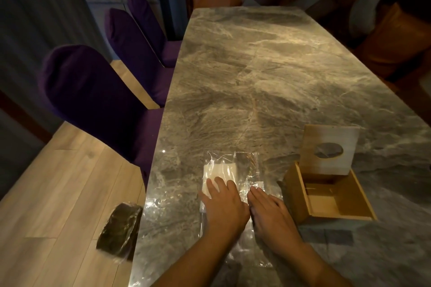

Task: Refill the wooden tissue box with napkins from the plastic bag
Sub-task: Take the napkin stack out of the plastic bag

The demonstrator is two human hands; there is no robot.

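A clear plastic bag (245, 165) lies flat on the marble table (268, 77) near its front edge. Inside its left part is a white stack of napkins (221, 170). My left hand (225, 205) rests palm down on the napkins through the bag, fingers spread. My right hand (270, 212) lies flat on the bag just to the right, fingers together and pointing away. The wooden tissue box (296, 193) stands open to the right of my hands. Its lid (328, 149), with an oval hole, leans upright at the box's far side. The inside looks empty.
Three purple chairs (93, 100) line the table's left side. A dark packet in clear wrap (120, 228) hangs over the table's left edge. Orange cushions (394, 37) sit along the right. Light wood floor (58, 193) lies to the left.
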